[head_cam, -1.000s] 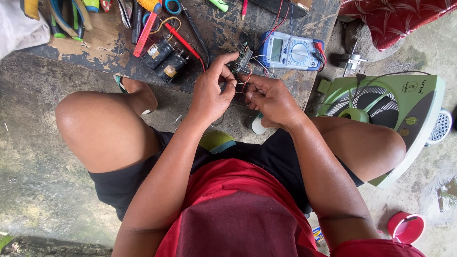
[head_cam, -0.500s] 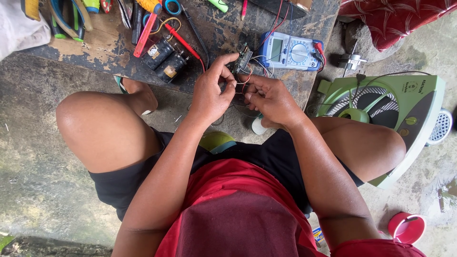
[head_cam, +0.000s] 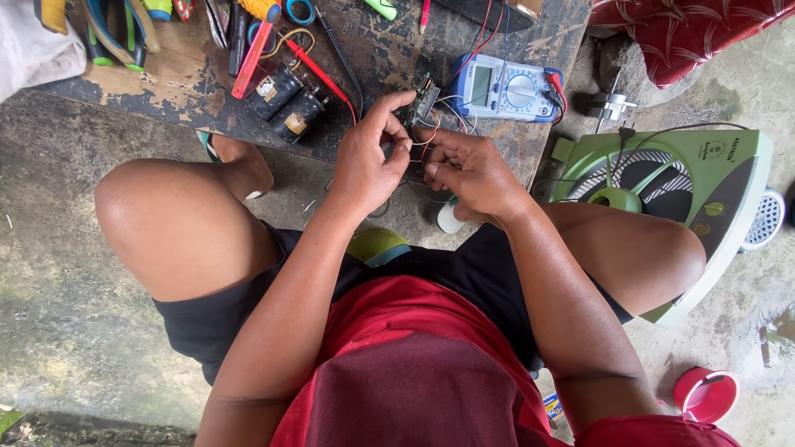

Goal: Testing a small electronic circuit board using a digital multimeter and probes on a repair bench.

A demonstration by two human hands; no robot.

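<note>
Both hands meet at the near edge of a low, worn wooden board [head_cam: 166,91]. My left hand [head_cam: 368,161] pinches thin wires between thumb and fingertips. My right hand [head_cam: 468,170] grips the same bundle of red and pale wires [head_cam: 424,136] from the other side. The wires run up to a small dark circuit board [head_cam: 422,103] that lies on the wood just above my fingers. A blue multimeter [head_cam: 505,87] with red and black leads sits right behind it.
Two dark cylindrical cells [head_cam: 286,99], screwdrivers [head_cam: 252,45] and pliers [head_cam: 116,37] lie on the wood at left. A green box fan [head_cam: 704,190] leans by my right knee. A red cup [head_cam: 705,396] stands on the concrete floor, red cloth [head_cam: 687,33] at top right.
My fingers have shifted slightly on the wires; nothing else has moved.
</note>
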